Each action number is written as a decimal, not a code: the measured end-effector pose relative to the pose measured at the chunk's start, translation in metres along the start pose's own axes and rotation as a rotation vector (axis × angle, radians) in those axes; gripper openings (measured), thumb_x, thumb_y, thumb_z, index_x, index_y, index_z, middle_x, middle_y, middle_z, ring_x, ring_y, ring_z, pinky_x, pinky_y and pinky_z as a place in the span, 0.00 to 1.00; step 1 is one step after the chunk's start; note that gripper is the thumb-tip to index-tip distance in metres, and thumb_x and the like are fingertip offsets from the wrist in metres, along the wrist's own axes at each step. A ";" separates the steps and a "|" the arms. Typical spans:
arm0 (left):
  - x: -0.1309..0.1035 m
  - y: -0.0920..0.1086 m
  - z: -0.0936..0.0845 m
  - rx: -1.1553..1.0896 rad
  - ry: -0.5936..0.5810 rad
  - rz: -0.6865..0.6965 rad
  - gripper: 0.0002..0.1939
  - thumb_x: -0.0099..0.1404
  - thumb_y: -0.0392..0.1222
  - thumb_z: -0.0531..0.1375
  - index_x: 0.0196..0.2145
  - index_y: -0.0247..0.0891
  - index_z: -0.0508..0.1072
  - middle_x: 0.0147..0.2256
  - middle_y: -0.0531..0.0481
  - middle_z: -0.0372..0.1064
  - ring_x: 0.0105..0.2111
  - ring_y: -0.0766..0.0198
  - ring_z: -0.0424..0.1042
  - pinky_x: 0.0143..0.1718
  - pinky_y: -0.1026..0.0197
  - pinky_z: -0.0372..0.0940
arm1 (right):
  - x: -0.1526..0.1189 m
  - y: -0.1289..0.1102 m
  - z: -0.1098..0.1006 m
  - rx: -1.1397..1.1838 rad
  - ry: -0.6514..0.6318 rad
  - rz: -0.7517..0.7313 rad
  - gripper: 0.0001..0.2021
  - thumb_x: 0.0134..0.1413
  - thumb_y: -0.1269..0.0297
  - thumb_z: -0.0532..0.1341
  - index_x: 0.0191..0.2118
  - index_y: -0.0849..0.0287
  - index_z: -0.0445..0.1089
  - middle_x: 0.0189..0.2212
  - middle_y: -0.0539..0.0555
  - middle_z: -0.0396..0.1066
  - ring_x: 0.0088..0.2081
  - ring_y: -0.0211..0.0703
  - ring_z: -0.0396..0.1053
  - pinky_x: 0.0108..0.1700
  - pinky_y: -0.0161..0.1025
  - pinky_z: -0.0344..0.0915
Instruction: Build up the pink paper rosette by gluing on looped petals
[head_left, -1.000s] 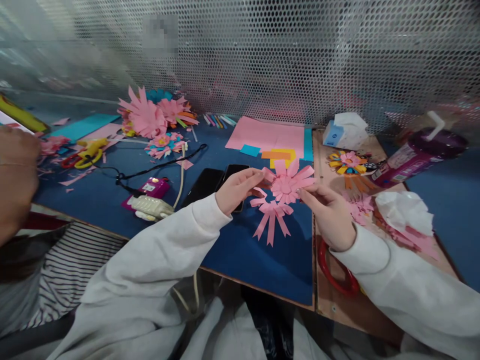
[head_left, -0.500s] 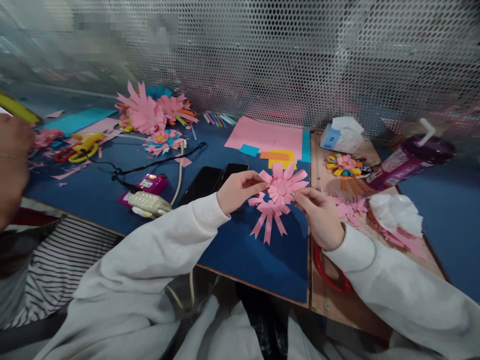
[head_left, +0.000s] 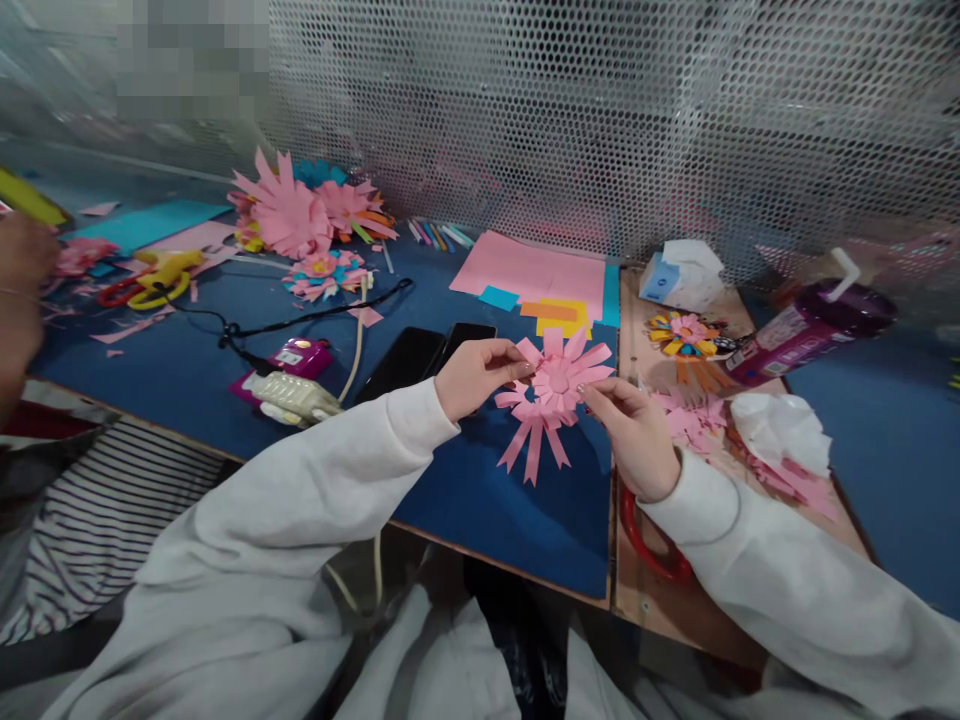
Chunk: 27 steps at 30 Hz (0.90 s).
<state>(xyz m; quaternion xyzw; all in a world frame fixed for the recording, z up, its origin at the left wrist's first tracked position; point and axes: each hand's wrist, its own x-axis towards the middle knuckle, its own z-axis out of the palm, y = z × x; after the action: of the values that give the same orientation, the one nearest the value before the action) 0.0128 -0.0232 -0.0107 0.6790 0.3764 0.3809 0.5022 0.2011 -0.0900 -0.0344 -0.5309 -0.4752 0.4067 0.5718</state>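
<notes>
Between my two hands is a pink paper flower [head_left: 559, 378] with strip petals spread around a round centre. My left hand [head_left: 480, 378] pinches its left petals between thumb and fingers. On the other side, my right hand [head_left: 637, 435] pinches a petal near the flower's right edge. Just below lies a second pink paper piece [head_left: 534, 440] with notched strips, partly covered by the flower; whether the two are joined I cannot tell. Behind the flower are a yellow paper piece [head_left: 574, 318] and an orange strip [head_left: 544, 311].
Pink paper sheets [head_left: 525, 268] lie at the back, beside a pile of paper flowers [head_left: 289, 215]. Phones [head_left: 405, 362] and a power adapter [head_left: 296, 393] sit left. On the right are red-handled scissors [head_left: 649, 550], a tissue pack [head_left: 679, 278] and a purple bottle [head_left: 806, 330]. A co-worker's hand [head_left: 26, 260] shows far left.
The view has shifted slightly. Both my hands keep their pinch on the pink flower, which is tilted a little differently. The co-worker's hand at far left has moved slightly.
</notes>
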 end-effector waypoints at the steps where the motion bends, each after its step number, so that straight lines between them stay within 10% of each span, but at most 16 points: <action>1: 0.000 0.000 0.000 0.000 0.000 0.000 0.16 0.50 0.50 0.65 0.23 0.34 0.70 0.22 0.54 0.70 0.23 0.70 0.70 0.29 0.65 0.67 | 0.000 0.001 0.000 -0.004 -0.003 -0.008 0.10 0.41 0.57 0.66 0.25 0.58 0.71 0.22 0.47 0.69 0.24 0.33 0.62 0.29 0.34 0.60; 27: -0.002 -0.007 0.009 -0.200 -0.101 -0.081 0.21 0.46 0.51 0.68 0.31 0.32 0.69 0.29 0.51 0.69 0.25 0.69 0.67 0.28 0.64 0.64 | -0.005 0.008 0.003 -0.007 0.047 -0.058 0.10 0.45 0.56 0.65 0.28 0.58 0.71 0.24 0.48 0.71 0.27 0.35 0.65 0.31 0.35 0.63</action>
<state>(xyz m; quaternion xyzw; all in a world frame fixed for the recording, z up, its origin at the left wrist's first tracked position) 0.0195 -0.0275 -0.0194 0.6280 0.3378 0.3611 0.6009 0.1969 -0.0935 -0.0433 -0.5283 -0.4784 0.3756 0.5924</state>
